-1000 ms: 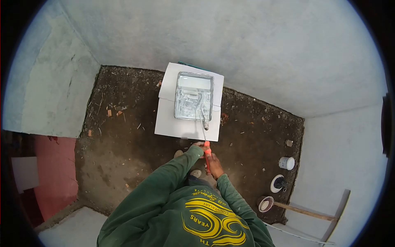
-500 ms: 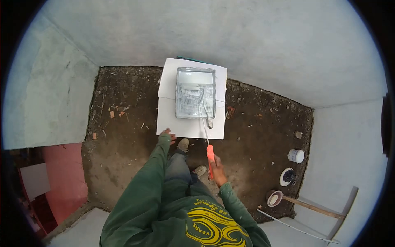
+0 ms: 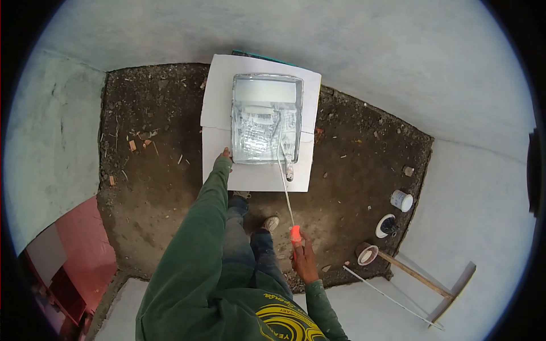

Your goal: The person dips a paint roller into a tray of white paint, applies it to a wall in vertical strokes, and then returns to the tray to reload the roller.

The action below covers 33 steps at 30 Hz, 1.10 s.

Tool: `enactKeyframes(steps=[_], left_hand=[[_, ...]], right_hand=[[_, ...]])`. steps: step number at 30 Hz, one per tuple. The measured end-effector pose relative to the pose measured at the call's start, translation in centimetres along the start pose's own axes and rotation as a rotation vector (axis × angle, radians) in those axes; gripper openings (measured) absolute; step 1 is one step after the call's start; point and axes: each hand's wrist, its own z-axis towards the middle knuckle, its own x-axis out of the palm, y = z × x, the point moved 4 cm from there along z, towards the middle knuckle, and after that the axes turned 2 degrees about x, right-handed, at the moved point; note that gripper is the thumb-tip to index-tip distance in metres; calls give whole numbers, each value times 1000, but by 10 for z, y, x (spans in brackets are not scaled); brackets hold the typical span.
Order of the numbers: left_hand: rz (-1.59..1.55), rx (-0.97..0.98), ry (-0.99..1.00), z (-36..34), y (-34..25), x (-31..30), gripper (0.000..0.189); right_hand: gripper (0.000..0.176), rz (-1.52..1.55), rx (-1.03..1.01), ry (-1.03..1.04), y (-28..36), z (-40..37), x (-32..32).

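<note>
My right hand (image 3: 305, 257) is wrapped round the orange handle of a paint roller (image 3: 295, 234). Its thin metal rod runs up to the paint tray (image 3: 234, 122), where the roller's white cover (image 3: 259, 111) lies crosswise on the paint-smeared slope. White paint fills the tray's far end. A paintbrush (image 3: 289, 170) rests in the tray at the right, its handle over the near rim. My left hand (image 3: 226, 153) is beside the tray's lower left corner, a finger stretched forward; the sleeve hides most of it.
White board (image 3: 256, 179) lies under the tray, close to the far wall. Rough dirt floor (image 3: 358, 187) with debris surrounds it. Along the right wall stand a white tub (image 3: 401, 200), a white lid or dish (image 3: 385, 226) with dark material, and a bucket (image 3: 366, 254). A wooden T-shaped tool (image 3: 421, 274) leans there.
My left hand has moved forward from the board's near edge to the tray's corner. My right hand has come back toward my body with the roller handle. The view has moved closer to the tray.
</note>
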Motion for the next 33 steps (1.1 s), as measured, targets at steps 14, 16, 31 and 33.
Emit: enactKeyframes(steps=[14,16,31,33], left_hand=[[-372,-34,113,-27,10,30,52],[-410,-14,90,-24,14,31,50],[-474,31,-67,-35,8,39,40],[-500,38,-20,-30,8,40,40]], right_hand=[[43,-115,-85,-80,53,-12,-6],[42,-157,-145,-110,68,-9,-6],[41,-79,-189,-63,77,17,-10],[41,-77,-168,-68,77,19,-11]])
